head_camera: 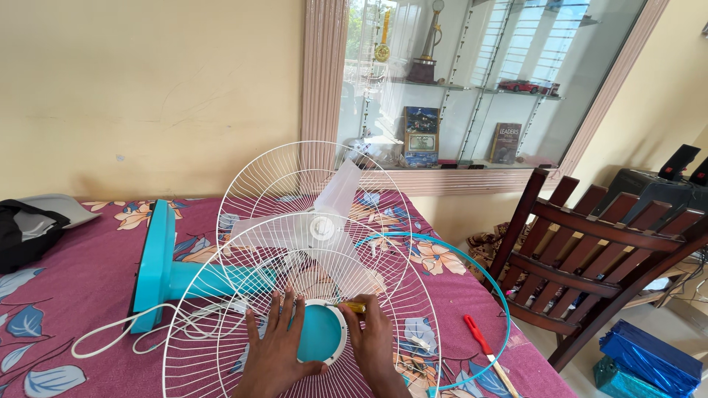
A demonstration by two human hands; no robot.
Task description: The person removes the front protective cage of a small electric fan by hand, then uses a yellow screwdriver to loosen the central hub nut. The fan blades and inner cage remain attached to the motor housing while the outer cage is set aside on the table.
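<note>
**Both hands on the front fan grille**

Front grille lies flat on the table, white wire, teal round centre cap facing up. My left hand lies on the wires just left of the cap, fingers spread flat and touching its rim, not gripping anything. My right hand is on the right side of the cap, fingers closed around a small yellow-handled screwdriver, which lies across the top edge of the cap.

Behind the grille: the fan body lies on its side, translucent white blades inside the rear grille, teal stand and base to the left, white power cord looped beside it. The teal guard ring lies loose around the right side. A red-handled tool lies on the floral tablecloth right of the ring. Wooden chair to the right, black bag at the far left.
</note>
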